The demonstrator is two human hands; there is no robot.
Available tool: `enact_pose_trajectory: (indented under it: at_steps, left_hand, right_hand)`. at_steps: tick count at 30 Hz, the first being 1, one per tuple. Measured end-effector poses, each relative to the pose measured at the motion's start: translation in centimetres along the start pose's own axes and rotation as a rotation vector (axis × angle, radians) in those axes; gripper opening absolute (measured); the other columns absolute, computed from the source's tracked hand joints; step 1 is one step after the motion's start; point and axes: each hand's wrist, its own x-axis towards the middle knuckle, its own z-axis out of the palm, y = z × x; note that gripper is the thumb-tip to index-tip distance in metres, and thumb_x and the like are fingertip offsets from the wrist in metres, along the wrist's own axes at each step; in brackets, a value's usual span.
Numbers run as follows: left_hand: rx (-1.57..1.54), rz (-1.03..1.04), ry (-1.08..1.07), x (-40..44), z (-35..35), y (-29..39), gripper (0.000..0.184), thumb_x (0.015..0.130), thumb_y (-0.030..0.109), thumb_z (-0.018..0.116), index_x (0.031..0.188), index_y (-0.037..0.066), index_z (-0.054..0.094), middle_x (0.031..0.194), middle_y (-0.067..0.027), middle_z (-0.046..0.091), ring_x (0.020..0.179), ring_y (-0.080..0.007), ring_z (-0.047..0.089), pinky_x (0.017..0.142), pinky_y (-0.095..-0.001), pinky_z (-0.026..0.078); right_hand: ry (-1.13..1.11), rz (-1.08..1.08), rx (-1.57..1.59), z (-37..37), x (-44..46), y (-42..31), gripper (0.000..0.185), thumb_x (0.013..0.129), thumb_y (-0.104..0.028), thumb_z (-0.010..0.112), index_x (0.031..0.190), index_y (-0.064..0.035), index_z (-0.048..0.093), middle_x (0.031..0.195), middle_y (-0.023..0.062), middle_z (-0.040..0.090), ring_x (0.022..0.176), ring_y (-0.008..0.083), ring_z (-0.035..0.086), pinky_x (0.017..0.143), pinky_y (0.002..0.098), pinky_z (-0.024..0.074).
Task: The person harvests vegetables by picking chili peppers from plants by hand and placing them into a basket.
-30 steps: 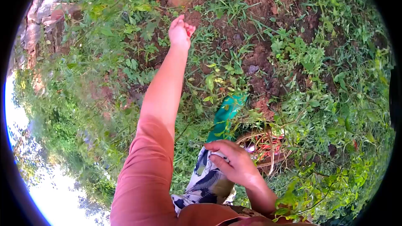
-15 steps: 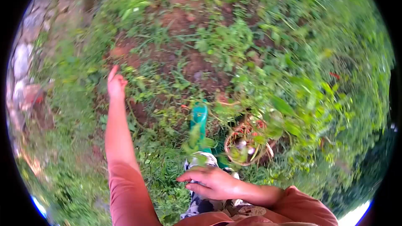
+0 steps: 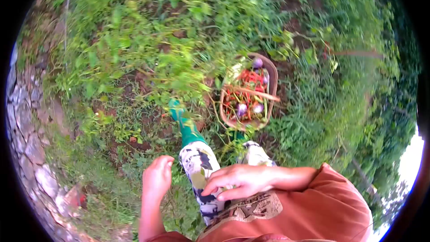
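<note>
My left hand (image 3: pixel 156 175) is raised at the lower left, beside my left knee. Its fingers are curled in, and nothing shows in them. Across my lap, over the patterned trousers (image 3: pixel 197 161), hangs my right hand (image 3: pixel 239 181), its fingers apart and slightly bent. No object is visible in it. Beyond my knees a wicker basket (image 3: pixel 273 78) with an arched handle (image 3: pixel 255 92) sits on the ground. Inside lie several red chili peppers (image 3: pixel 251 78) and purple eggplants (image 3: pixel 258 108), one eggplant (image 3: pixel 257 63) at the far end. Neither hand touches the basket.
Leafy green plants (image 3: pixel 179 67), partly blurred, surround my green boots (image 3: pixel 188 127), with patches of brown soil between them. A stone wall or stone edging (image 3: pixel 33 148) runs along the left. Denser foliage (image 3: pixel 394 85) stands at the right.
My left hand has come back from its reach toward the plants, and its pointing finger has curled in. My right hand stays over my lap. The view has shifted, showing the basket more fully.
</note>
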Motion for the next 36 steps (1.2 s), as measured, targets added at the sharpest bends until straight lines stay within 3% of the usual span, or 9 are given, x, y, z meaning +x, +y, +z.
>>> enact_pose_trajectory:
  at_steps: [3,6,8,10,16,22,24,29,36]
  left_hand:
    - [-0.261,0.221,-0.16,-3.1,0.0,8.7,0.012,0.084,0.015,0.054,0.092,0.009,0.061,0.077,-0.0094,0.061,0.066,-0.0245,0.06,0.059,-0.0331,0.047]
    - [-0.551,0.341,-0.312,-3.7,3.0,15.1,0.019,0.085,0.007,0.05,0.102,0.002,0.057,0.08,-0.0084,0.056,0.072,-0.0155,0.055,0.065,-0.0255,0.043]
    - [-1.237,-0.069,-0.412,-3.4,7.5,17.0,0.025,0.087,0.005,0.047,0.111,-0.001,0.051,0.084,-0.0089,0.055,0.076,-0.0168,0.053,0.069,-0.0267,0.042]
    - [-1.739,-0.115,-0.515,-0.7,11.9,18.9,0.029,0.088,0.005,0.045,0.117,0.001,0.046,0.094,-0.0108,0.056,0.084,-0.02,0.056,0.074,-0.0311,0.045]
    - [-1.824,-0.214,-0.287,3.1,21.7,25.9,0.02,0.09,0.007,0.045,0.11,0.006,0.044,0.114,-0.0163,0.053,0.112,-0.0264,0.048,0.1,-0.039,0.034]
    - [-1.627,-0.095,-0.322,3.4,26.7,27.7,0.018,0.09,0.008,0.045,0.108,0.006,0.044,0.123,-0.0188,0.046,0.118,-0.0283,0.041,0.101,-0.0395,0.032]
    - [-1.64,-0.131,-0.388,3.9,27.6,27.8,0.017,0.09,0.009,0.044,0.107,0.006,0.044,0.124,-0.0193,0.045,0.118,-0.0287,0.041,0.101,-0.039,0.032]
    - [-1.487,-0.282,-0.311,5.5,28.2,26.5,0.032,0.091,0.022,0.041,0.12,0.007,0.039,0.124,-0.0187,0.045,0.116,-0.0314,0.043,0.096,-0.0424,0.035]
    - [-1.345,-0.243,-0.262,8.2,26.8,23.9,0.034,0.091,0.022,0.042,0.121,0.006,0.039,0.112,-0.0158,0.052,0.099,-0.0261,0.052,0.083,-0.038,0.043]
  right_hand:
    - [0.128,0.059,0.187,-1.3,-6.8,0.1,0.029,0.087,-0.011,0.053,0.114,-0.0023,0.051,0.101,0.0084,0.058,0.089,0.016,0.057,0.079,0.0298,0.0456]
    - [0.495,0.138,0.172,-1.5,-12.9,1.3,0.027,0.088,-0.013,0.053,0.112,-0.0017,0.052,0.097,0.006,0.059,0.091,0.0116,0.055,0.082,0.0273,0.0439]
    - [0.802,0.185,0.243,-1.0,-15.8,3.4,0.024,0.088,-0.014,0.052,0.108,-0.001,0.054,0.093,0.0044,0.06,0.088,0.0106,0.055,0.08,0.026,0.0441]
    - [1.081,0.112,0.523,-0.6,-18.0,4.7,0.023,0.089,-0.016,0.051,0.106,-0.0011,0.055,0.089,0.0039,0.061,0.081,0.0092,0.054,0.075,0.024,0.0447]
    - [1.383,-0.091,0.556,0.3,-23.4,7.2,0.032,0.087,-0.018,0.054,0.114,-0.0008,0.048,0.104,0.006,0.056,0.086,0.0098,0.055,0.077,0.0242,0.0444]
    - [1.398,-0.19,0.532,0.6,-25.1,10.6,0.032,0.081,-0.007,0.061,0.111,0.0007,0.05,0.104,0.0048,0.055,0.092,0.0109,0.055,0.081,0.0256,0.0457]
    - [1.437,-0.048,0.439,0.2,-25.5,11.5,0.026,0.082,-0.006,0.06,0.105,0.002,0.053,0.096,0.0055,0.059,0.089,0.0118,0.057,0.08,0.0255,0.0466]
    - [1.521,-0.124,1.051,-1.1,-26.3,15.3,0.016,0.087,-0.015,0.055,0.096,-0.0026,0.056,0.079,0.0027,0.059,0.063,0.0076,0.054,0.059,0.0212,0.0472]
    - [1.825,0.131,1.164,-0.1,-30.4,26.3,0.018,0.088,-0.024,0.053,0.086,-0.0061,0.056,0.072,-0.0003,0.057,0.058,0.0061,0.051,0.051,0.0197,0.0428]
